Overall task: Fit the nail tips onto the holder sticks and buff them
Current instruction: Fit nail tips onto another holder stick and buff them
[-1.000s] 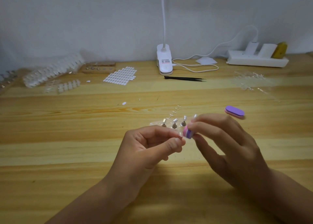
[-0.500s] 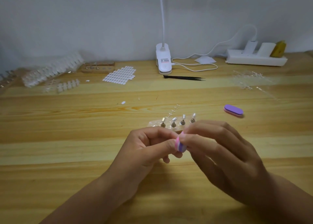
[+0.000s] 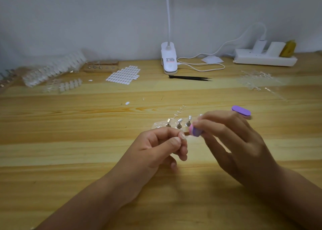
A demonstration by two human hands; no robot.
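Just below frame centre, the left hand (image 3: 162,148) pinched a tiny nail tip (image 3: 183,136) between thumb and forefinger, and the right hand (image 3: 231,142) pinched the pink-and-purple buffer (image 3: 195,131) right beside it, other fingers spread. Buffing looked to be the step in hand, holder sticks (image 3: 179,124) standing just behind; the next move would call for short, light strokes.

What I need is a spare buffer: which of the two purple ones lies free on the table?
The purple buffer beyond the right hand, lying flat on the table; the other buffer is pinched in that hand's fingers.
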